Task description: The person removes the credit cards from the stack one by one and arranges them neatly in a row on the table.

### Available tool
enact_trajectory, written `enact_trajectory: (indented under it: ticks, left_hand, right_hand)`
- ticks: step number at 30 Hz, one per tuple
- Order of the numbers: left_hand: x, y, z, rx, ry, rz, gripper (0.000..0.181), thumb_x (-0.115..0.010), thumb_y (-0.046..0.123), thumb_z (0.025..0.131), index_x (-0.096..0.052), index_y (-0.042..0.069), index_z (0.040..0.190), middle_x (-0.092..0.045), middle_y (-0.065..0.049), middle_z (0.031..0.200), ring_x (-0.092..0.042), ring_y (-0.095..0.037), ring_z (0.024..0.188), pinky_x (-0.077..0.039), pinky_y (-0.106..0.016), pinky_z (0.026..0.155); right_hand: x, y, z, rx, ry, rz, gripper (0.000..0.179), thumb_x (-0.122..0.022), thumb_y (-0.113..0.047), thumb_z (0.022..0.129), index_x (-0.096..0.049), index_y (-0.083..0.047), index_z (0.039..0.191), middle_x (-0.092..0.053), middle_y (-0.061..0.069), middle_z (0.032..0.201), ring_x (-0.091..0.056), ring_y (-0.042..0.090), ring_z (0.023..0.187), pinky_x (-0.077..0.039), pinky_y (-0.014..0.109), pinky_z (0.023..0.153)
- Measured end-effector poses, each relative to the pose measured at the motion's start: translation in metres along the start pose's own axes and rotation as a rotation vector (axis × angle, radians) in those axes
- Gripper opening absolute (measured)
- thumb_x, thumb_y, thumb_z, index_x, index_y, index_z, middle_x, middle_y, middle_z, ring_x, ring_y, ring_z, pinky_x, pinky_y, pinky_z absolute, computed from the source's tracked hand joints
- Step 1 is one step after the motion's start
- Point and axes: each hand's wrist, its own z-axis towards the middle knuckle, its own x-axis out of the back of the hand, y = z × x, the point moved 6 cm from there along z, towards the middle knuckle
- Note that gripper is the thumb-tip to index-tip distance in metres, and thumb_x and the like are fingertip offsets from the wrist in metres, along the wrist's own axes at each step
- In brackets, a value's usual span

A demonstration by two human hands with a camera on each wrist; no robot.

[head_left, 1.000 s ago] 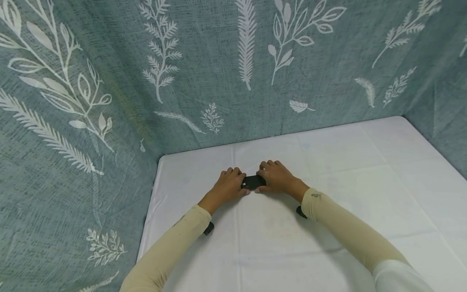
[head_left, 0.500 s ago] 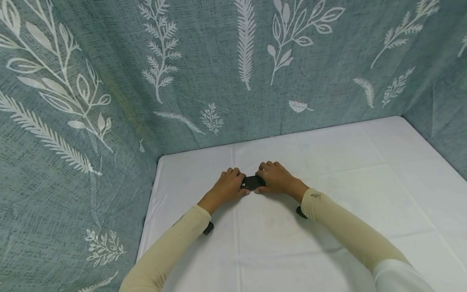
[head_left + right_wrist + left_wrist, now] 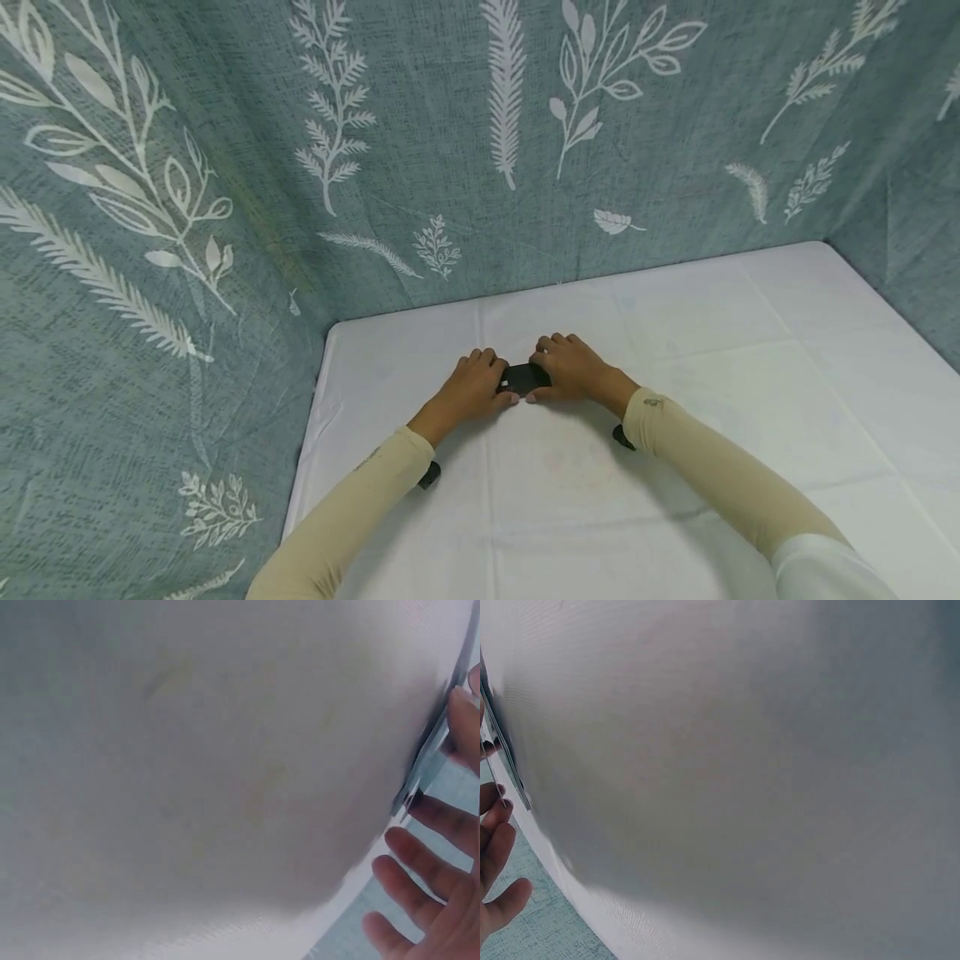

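In the head view a flat black rectangular object [image 3: 527, 378] with a small white mark near its left end lies between the two hands, low over the white cloth. My left hand [image 3: 471, 388] grips its left end, thumb along the near side and fingers over the far side. The right hand [image 3: 572, 370] holds the opposite end the same way. Seen edge-on in the right wrist view, the object [image 3: 427, 757] looks thin and layered, with fingertips [image 3: 429, 806] at its lower end. The left wrist view catches its edge [image 3: 510, 757] too. Both ends are hidden under the fingers.
A white cloth [image 3: 570, 483] with fold creases covers the table. Blue-green curtains [image 3: 420, 167] with white leaf prints hang at the back and sides. Small black devices [image 3: 430, 475] sit under both wrists, beside the beige sleeves [image 3: 352, 504].
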Motion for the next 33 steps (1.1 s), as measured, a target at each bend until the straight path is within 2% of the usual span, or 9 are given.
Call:
enact_trajectory:
  ticks: [6,13,19,26,33]
  left_hand:
    - [-0.001,-0.001,-0.004,0.015,-0.005,0.013,0.054,-0.058,0.051,0.088,-0.058,0.006,0.119,-0.054,-0.011,0.112,-0.05,-0.024,0.099,-0.041,-0.04,0.082]
    - [0.005,0.0,-0.01,0.025,0.013,0.004,0.055,-0.061,0.051,0.087,-0.058,0.007,0.119,-0.053,-0.01,0.112,-0.049,-0.023,0.098,-0.041,-0.04,0.081]
    - [0.01,0.001,-0.016,0.039,0.015,-0.012,0.056,-0.062,0.052,0.086,-0.057,0.007,0.119,-0.053,-0.01,0.109,-0.048,-0.023,0.096,-0.04,-0.04,0.08]
    - [0.016,0.004,-0.023,0.021,0.054,0.001,0.056,-0.063,0.052,0.085,-0.058,0.006,0.119,-0.054,-0.009,0.108,-0.048,-0.021,0.092,-0.041,-0.036,0.076]
    - [0.018,0.009,-0.03,-0.002,0.049,0.003,0.059,-0.061,0.051,0.087,-0.057,0.003,0.12,-0.053,-0.01,0.112,-0.05,-0.021,0.094,-0.044,-0.034,0.078]
  right_hand:
    - [-0.001,-0.004,0.001,0.012,0.0,0.025,0.064,-0.06,-0.063,0.08,-0.064,-0.011,0.116,-0.056,0.008,0.118,-0.053,0.026,0.106,-0.042,0.045,0.089]
    - [0.006,-0.009,0.0,0.009,0.013,-0.023,0.065,-0.058,-0.066,0.08,-0.063,-0.013,0.117,-0.056,0.007,0.116,-0.053,0.025,0.105,-0.044,0.044,0.087]
    - [0.014,-0.015,-0.003,0.011,0.031,-0.019,0.062,-0.061,-0.064,0.08,-0.064,-0.013,0.117,-0.057,0.006,0.112,-0.055,0.023,0.099,-0.046,0.041,0.082]
    - [0.019,-0.019,-0.007,0.017,0.061,-0.053,0.063,-0.06,-0.066,0.079,-0.065,-0.015,0.115,-0.059,0.003,0.101,-0.057,0.02,0.09,-0.047,0.04,0.079]
    - [0.017,-0.022,-0.011,0.02,0.051,-0.039,0.066,-0.059,-0.068,0.078,-0.065,-0.015,0.117,-0.06,0.002,0.098,-0.059,0.017,0.085,-0.047,0.036,0.074]
